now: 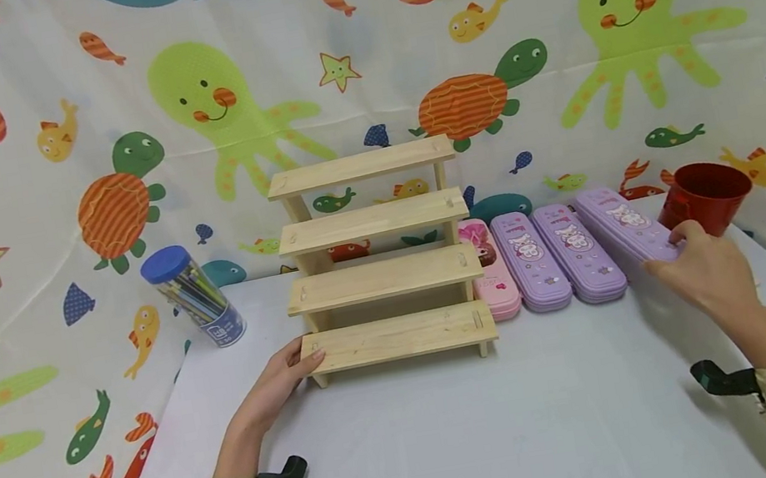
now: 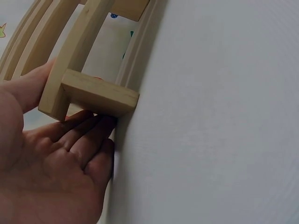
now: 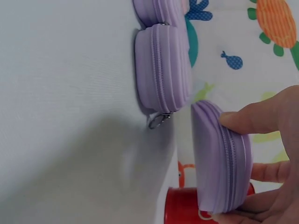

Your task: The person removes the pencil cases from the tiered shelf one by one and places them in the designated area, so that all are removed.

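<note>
A light wooden step shelf [image 1: 399,338] with several tiers stands on the white table. At the left end of its lowest board is my left hand [image 1: 291,373], thumb over the board [image 2: 72,60] and fingers beneath, beside the leg. My right hand [image 1: 711,269] grips a purple zippered pencil case [image 1: 625,219] by its near end, thumb on one side and fingers on the other. In the right wrist view this case [image 3: 222,154] is tilted and raised off the table. Two more purple pencil cases [image 1: 531,261] [image 1: 579,253] and a pink one [image 1: 494,275] lie right of the shelf.
Behind the right hand stands a red cup [image 1: 706,197]. A clear tub of pencils with a blue lid [image 1: 195,296] is left of the shelf. A cloth printed with sea animals [image 1: 334,36] hangs behind the table [image 1: 463,445].
</note>
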`<state>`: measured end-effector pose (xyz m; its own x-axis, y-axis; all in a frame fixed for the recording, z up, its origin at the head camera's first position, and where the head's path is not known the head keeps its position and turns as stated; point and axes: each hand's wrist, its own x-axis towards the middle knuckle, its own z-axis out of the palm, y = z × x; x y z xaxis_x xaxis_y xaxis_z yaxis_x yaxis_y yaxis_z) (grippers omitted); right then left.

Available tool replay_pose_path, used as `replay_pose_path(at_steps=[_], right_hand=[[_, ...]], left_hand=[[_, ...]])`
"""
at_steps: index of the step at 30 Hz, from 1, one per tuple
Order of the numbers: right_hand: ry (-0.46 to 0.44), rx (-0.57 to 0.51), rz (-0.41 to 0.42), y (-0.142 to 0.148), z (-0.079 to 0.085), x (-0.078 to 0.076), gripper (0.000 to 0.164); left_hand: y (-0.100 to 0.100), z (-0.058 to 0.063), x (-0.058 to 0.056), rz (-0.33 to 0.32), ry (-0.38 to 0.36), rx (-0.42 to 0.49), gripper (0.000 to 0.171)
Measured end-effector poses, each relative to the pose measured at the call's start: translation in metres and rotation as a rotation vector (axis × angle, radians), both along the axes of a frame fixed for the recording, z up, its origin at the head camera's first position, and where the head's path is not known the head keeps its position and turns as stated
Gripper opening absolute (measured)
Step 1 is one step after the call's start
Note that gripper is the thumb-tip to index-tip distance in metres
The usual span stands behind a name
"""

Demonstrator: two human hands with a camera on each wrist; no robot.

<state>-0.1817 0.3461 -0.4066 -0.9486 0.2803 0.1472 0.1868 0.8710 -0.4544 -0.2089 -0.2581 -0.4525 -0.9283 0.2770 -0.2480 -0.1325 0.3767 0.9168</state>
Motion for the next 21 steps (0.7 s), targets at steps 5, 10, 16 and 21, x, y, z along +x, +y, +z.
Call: replay_pose_path(at_steps=[5, 10, 16, 21], right_hand=[[-0.038, -0.001, -0.005, 0.000, -0.006, -0.002, 0.063], [-0.081, -0.003, -0.009, -0.001, -0.011, -0.006, 0.065], [-0.166, -0.024, 0.070, 0.002, -0.013, -0.008, 0.063], [-0.189, -0.040, 0.139, 0.007, -0.015, -0.008, 0.060]], left_hand=[[0.000, 0.001, 0.001, -0.007, 0.002, -0.001, 0.078], [0.000, 0.001, 0.001, -0.005, 0.003, 0.001, 0.079], [0.001, 0.001, 0.001, -0.001, 0.001, 0.004, 0.080], [0.001, 0.002, 0.000, 0.002, -0.001, -0.003, 0.081]])
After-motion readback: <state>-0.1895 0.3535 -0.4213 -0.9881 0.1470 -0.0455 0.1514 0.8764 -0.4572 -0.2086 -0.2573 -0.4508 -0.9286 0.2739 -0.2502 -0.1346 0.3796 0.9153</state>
